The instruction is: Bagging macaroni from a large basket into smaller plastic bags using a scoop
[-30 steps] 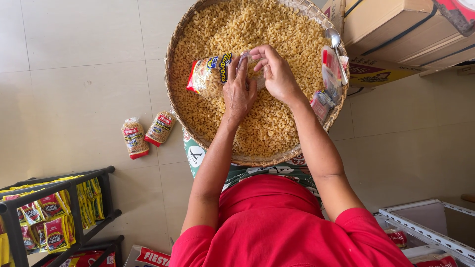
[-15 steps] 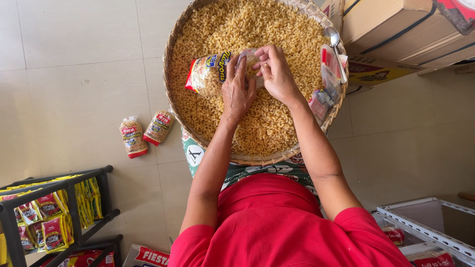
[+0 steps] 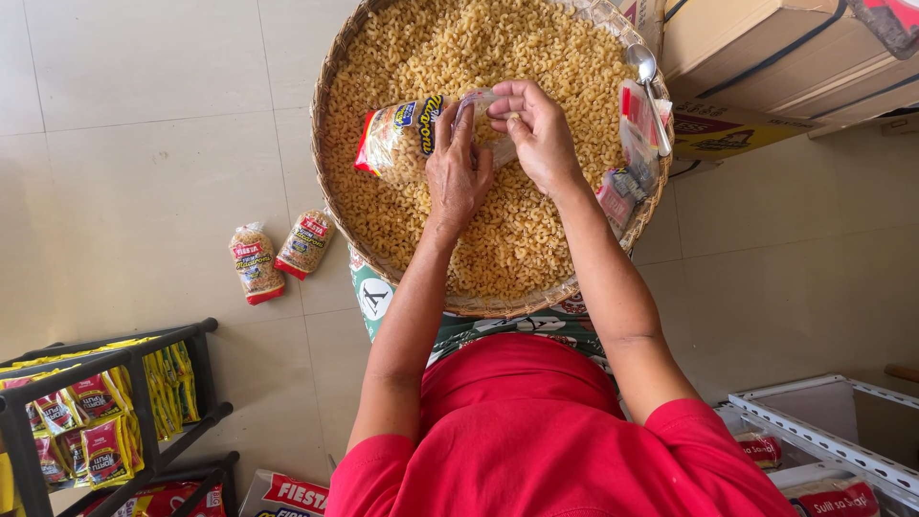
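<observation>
I see my left hand (image 3: 458, 172) gripping the macaroni bag (image 3: 421, 134), its long axis running left-right, while my right hand (image 3: 536, 134) pinches its open right end.

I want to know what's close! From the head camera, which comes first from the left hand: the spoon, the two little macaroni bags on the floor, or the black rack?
From the left hand:
1. Spoon, at the basket's right rim.
2. Two small macaroni bags, on the floor to the left; nearly the same as the spoon, hard to call.
3. Black rack, bottom left corner, plainly farthest.
</observation>
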